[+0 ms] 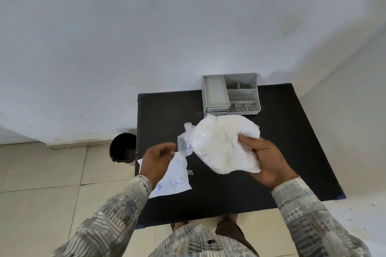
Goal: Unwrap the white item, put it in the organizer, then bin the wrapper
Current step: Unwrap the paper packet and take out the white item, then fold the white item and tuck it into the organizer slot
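Note:
My right hand (269,160) grips a soft white item (221,144) that sits inside a clear plastic wrapper, held above the black table (292,152). The wrapper's loose open end (184,144) sticks out to the left. My left hand (156,158) hovers just left of that end, fingers curled and apart, holding nothing. A flat white printed wrapper (173,177) lies on the table under my left hand. The grey organizer (229,94) stands at the table's far edge with several empty compartments.
A black bin (123,148) lined with a dark bag stands on the tiled floor left of the table. A white wall rises behind the table. My feet show below the table's near edge.

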